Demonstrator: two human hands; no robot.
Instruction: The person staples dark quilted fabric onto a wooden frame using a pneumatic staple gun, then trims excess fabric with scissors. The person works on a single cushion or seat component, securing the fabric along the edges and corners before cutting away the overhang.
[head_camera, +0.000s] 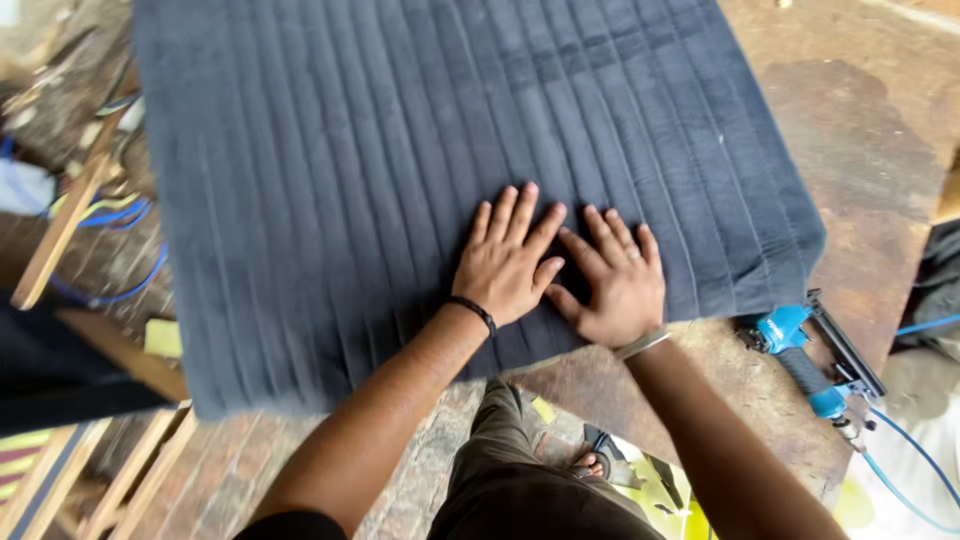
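Grey ribbed cushion (400, 150) lies on the wooden bench (860, 180), its ribs running away from me, and my left hand (507, 262) and right hand (612, 280) press flat, fingers spread, thumbs nearly touching, at its near edge.

Matt dark velvety cloth panel (400, 150) with stitched ridges lies on a worn, rough wooden table (860, 170).
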